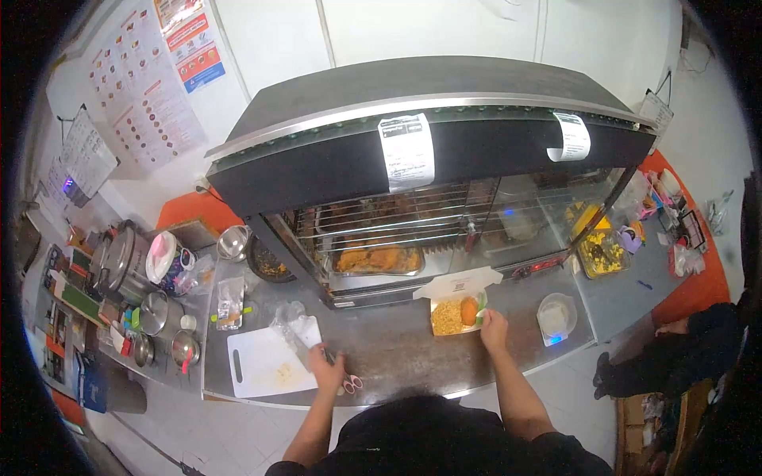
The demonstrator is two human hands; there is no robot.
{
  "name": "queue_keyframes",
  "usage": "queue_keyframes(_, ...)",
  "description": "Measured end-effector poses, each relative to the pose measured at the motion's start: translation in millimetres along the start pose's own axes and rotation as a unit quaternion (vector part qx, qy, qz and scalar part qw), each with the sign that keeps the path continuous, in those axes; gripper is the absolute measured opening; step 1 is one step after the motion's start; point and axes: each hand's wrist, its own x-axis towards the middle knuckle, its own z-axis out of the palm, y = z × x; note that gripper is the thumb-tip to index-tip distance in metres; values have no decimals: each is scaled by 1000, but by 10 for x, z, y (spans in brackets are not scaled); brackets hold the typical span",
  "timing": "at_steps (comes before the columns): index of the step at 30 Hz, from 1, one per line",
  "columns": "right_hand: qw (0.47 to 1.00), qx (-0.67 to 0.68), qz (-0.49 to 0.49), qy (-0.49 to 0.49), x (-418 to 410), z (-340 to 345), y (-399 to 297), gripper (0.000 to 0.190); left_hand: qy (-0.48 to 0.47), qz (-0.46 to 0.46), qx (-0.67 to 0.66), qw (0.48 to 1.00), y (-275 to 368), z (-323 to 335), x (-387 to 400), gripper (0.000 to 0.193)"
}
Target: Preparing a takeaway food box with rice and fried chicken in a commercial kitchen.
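Observation:
On the steel counter, my left hand [326, 366] is at the right edge of a white cutting board [256, 369], its fingers around a dark-handled utensil [328, 356] whose far end I cannot make out. Pink-handled scissors [353, 384] lie just right of that hand. Crumbs and a clear plastic bag [292, 324] are on the board. My right hand [494, 330] grips the right side of an open paper food box [443, 291]. Inside the box are yellowish rice [446, 318], a browned round piece of food [469, 310] and green slices [481, 298] by my fingertips.
A glass-fronted food warmer [381, 226] with a tray of fried food [378, 260] stands behind the box. Right of my hand sits a digital scale with a clear tub [556, 318]. Pots [158, 315] crowd the left. Another person's dark sleeve [708, 339] is at far right.

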Motion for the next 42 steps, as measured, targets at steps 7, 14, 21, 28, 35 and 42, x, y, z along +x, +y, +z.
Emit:
queue_keyframes(7, 997, 0, 31, 70, -42, 88, -24, 26, -125, -31, -134, 983, 370, -115, -343, 38)
queue_keyframes(14, 998, -26, 54, 10, 143, 128, 110, 29, -110, -26, -137, 984, -119, -511, -651, 28)
queue_keyframes(21, 978, -122, 155, -72, 463, 157, -19, 33, 62, -253, -186, 947, -1537, -766, -1464, 35)
queue_keyframes(28, 985, -100, 109, -91, 301, 35, -37, 21, 100, -634, -603, 474, -1952, -145, -1598, 76)
queue_keyframes(35, 992, 37, 116, 39, -436, -787, 902, 26, -90, -232, -845, 474, -478, 119, -1191, 80)
queue_keyframes(42, 945, 143, 269, 117, -720, -2482, 2823, 25, -17, -478, -710, 517, -1053, 569, -1951, 56)
